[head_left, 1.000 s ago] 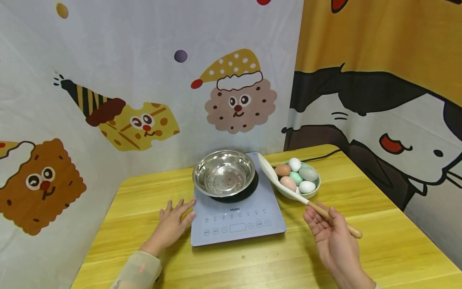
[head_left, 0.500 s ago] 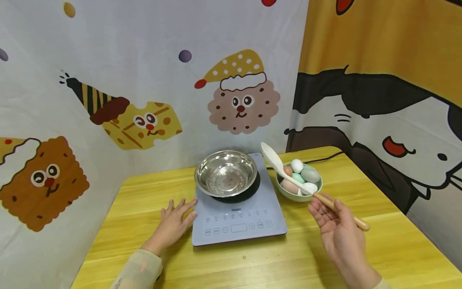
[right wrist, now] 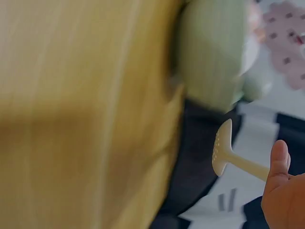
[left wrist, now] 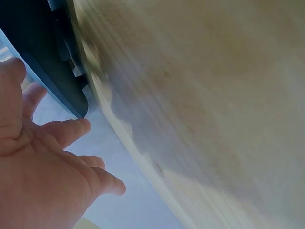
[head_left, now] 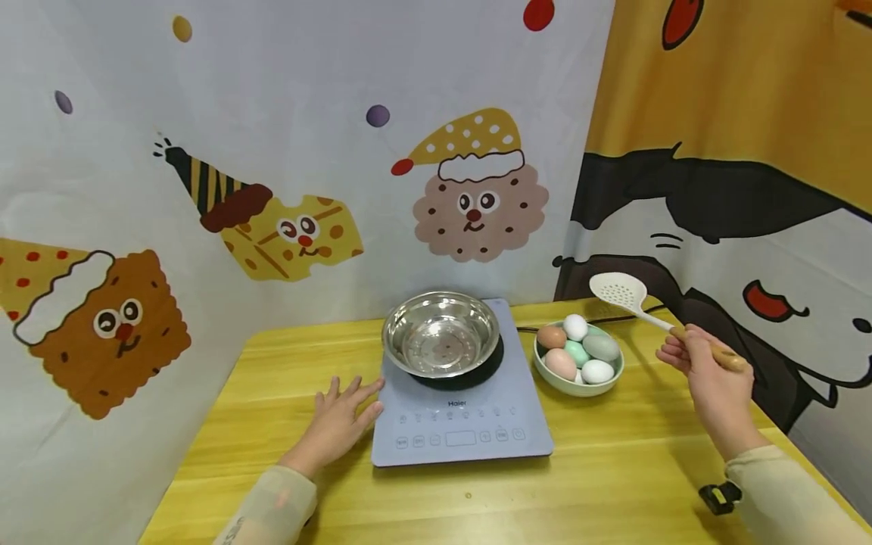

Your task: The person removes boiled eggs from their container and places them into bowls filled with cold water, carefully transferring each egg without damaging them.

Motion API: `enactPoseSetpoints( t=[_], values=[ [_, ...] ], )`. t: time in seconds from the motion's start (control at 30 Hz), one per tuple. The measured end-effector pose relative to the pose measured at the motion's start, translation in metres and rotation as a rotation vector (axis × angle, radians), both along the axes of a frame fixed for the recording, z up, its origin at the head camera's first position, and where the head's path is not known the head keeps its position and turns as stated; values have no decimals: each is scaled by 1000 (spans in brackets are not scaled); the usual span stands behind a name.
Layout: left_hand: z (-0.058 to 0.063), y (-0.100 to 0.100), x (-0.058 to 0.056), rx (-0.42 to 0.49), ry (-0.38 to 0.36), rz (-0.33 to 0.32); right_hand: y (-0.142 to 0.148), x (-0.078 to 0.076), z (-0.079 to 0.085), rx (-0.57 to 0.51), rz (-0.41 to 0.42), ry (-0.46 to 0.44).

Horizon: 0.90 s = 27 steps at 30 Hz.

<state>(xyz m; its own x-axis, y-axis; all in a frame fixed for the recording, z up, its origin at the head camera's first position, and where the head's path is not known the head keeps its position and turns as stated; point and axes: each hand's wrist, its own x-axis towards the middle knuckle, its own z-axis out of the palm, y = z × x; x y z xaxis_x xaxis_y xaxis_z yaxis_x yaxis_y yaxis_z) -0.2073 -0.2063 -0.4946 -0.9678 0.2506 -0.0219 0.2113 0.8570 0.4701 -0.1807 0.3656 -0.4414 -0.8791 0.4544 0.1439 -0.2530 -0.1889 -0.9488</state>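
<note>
In the head view my right hand (head_left: 718, 386) grips the wooden handle of a white slotted skimmer (head_left: 618, 292), raised at the right of the table. The skimmer's holed head (right wrist: 222, 148) also shows in the right wrist view. My left hand (head_left: 341, 420) lies with fingers spread, fingertips at the left edge of a grey induction cooker (head_left: 470, 443). On the cooker's black ring sits a shiny steel bowl (head_left: 441, 341) with water-like reflections at its bottom. Between cooker and right hand stands a pale green bowl (head_left: 579, 389) of several white, brown, pink and greenish eggs (head_left: 561, 365).
A yellow wood-grain table (head_left: 504, 507) carries everything. A black cord (head_left: 623, 319) runs behind the egg bowl. White cloth (head_left: 327, 68) with cartoon prints hangs behind the table, and a yellow cartoon curtain (head_left: 763, 83) at the right. A dark strap (head_left: 720, 498) is at the right wrist.
My right hand has carried the skimmer rightward and up, away from over the egg bowl, turning its holed face into view. My left hand stays at the cooker's edge. The head view has shifted slightly.
</note>
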Motion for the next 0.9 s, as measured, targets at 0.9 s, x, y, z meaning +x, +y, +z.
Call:
enactPoseSetpoints(
  t=[0.9],
  values=[
    [7,6,-6,-18,22,-20,63,41,-42,1077,159,-707]
  ],
)
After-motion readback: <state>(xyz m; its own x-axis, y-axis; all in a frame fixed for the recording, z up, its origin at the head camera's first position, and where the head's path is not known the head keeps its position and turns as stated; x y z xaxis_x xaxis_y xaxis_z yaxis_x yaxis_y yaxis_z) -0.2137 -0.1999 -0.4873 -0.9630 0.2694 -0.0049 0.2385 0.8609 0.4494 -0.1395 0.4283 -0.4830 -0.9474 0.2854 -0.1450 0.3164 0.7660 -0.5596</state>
